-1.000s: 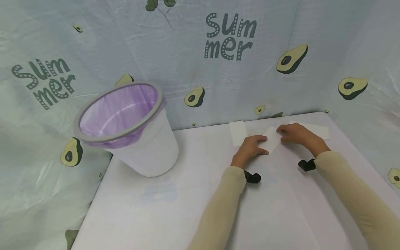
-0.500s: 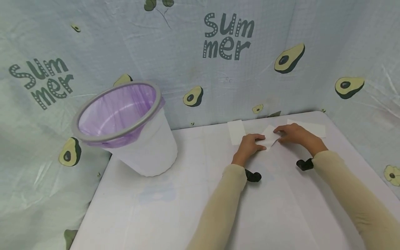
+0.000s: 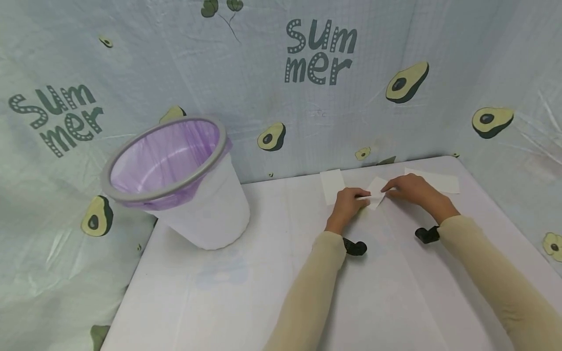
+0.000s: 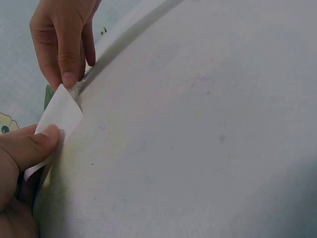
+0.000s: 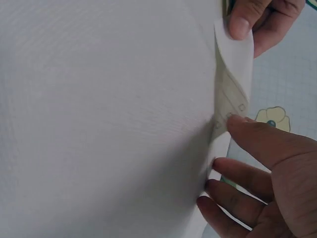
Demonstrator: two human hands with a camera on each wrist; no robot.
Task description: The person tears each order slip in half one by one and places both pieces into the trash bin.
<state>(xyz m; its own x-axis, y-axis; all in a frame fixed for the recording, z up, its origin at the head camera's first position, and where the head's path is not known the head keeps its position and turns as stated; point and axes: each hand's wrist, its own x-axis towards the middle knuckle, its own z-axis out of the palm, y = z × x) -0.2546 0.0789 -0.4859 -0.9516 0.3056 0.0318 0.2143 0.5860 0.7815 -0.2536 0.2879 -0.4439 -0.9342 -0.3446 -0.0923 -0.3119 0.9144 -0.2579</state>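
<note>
The middle sheet of paper (image 3: pixel 376 187) lies near the back edge of the surface (image 3: pixel 246 302), between the left sheet (image 3: pixel 332 185) and the right sheet (image 3: pixel 441 184). Both side sheets keep their places.

Change: one second ago, the middle sheet lay flat between the hands. Its near edge has since risen and bent over. The right wrist view shows a plain curled face and, beside it, a face with faint printing.

Left hand (image 3: pixel 347 204): nearly closed; the thumb presses the plain face against fingers partly hidden beneath. Right hand (image 3: pixel 410 187): thumb and forefinger close together on the opposite corner, apparently pinching it; remaining fingers spread, holding nothing.

Status, as judged: the sheet is being bent or turned by hand, and the bend is not pressed flat. Whether a crease has formed cannot be told.
</note>
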